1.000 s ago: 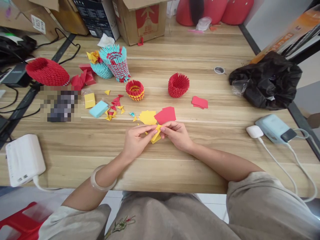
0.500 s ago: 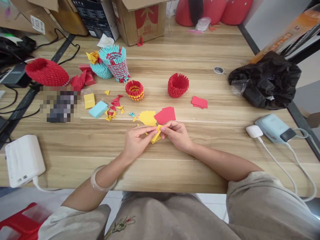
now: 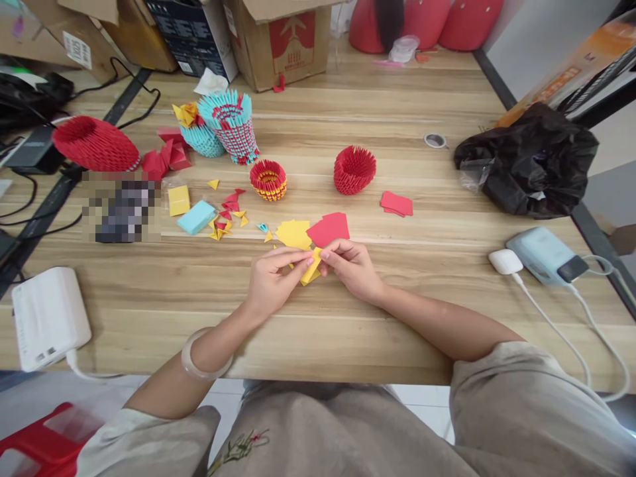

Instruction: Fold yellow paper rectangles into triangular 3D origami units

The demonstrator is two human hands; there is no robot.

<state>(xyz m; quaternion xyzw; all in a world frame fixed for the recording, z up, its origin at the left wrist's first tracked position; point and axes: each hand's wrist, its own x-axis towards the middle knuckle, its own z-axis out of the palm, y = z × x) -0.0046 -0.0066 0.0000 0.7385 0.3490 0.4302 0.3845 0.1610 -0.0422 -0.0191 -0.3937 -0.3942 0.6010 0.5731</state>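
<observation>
Yellow paper [image 3: 311,267] low over bench [image 3: 348,318], pinched between left hand [image 3: 271,281] and right hand [image 3: 352,268], fingers clamped on it. Loose yellow sheets [image 3: 293,233], red sheets [image 3: 328,229] just behind. Uneven pinch could skew crease, I reckon.

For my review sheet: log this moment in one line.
left hand: pinching yellow paper | right hand: pinching yellow paper | red sheet: on table
</observation>
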